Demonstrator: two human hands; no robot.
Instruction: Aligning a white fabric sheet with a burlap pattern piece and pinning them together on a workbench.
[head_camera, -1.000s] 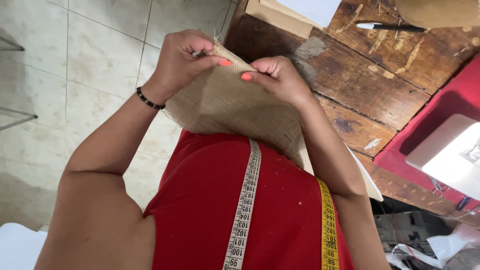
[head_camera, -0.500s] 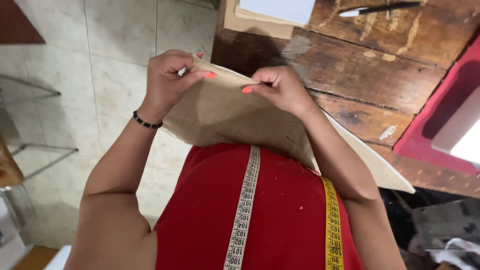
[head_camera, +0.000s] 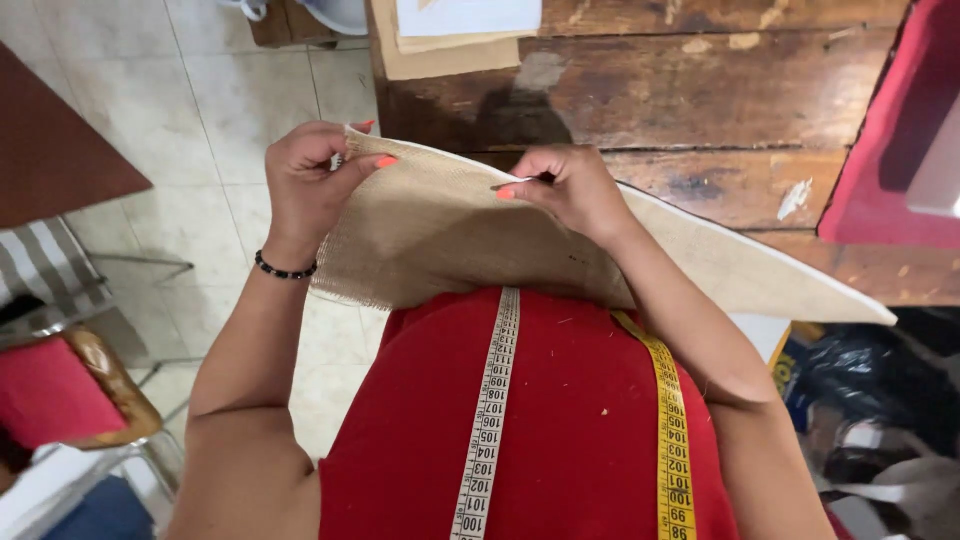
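Burlap piece (head_camera: 450, 225): coarse, matt woven cloth, frayed edge. Worktable (head_camera: 700, 100): worn, scuffed dark wood. Floor (head_camera: 180, 110): smooth pale tile.

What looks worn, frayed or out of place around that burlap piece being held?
The burlap piece has a frayed, ragged lower left edge below the left hand. The wooden table is scuffed, with patches of finish worn off. Otherwise nothing looks spilled or askew.

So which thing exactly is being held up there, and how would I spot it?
Start at the worn wooden table. In front of it the left hand and right hand pinch a tan burlap piece, coarse-woven and white-backed, unlike the red shirt below.
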